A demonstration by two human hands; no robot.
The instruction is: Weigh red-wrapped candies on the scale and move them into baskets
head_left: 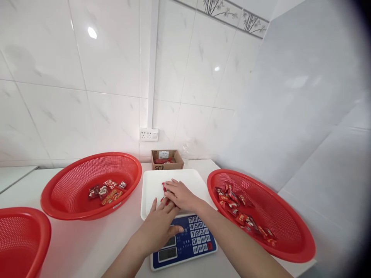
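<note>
A digital scale (185,251) with a blue keypad stands in front of me, its white weighing tray (188,175) behind the keys. My right hand (182,196) lies palm down over the tray, fingers stretched across a small red packet (163,184) that mostly hides beneath them. From the near left, my left hand (159,224) reaches to the same spot. Its fingers are extended, the tips meeting the right hand's fingers, and its thumb is out over the scale's display. How many packets lie under the hands cannot be made out.
On the right, a red basket (290,216) holds several small red packets (240,216). Another red basket (66,177) at left holds several packets (111,196). A third basket (43,231) is cut off at lower left. Behind the scale sits a cardboard box (168,166) by the tiled wall.
</note>
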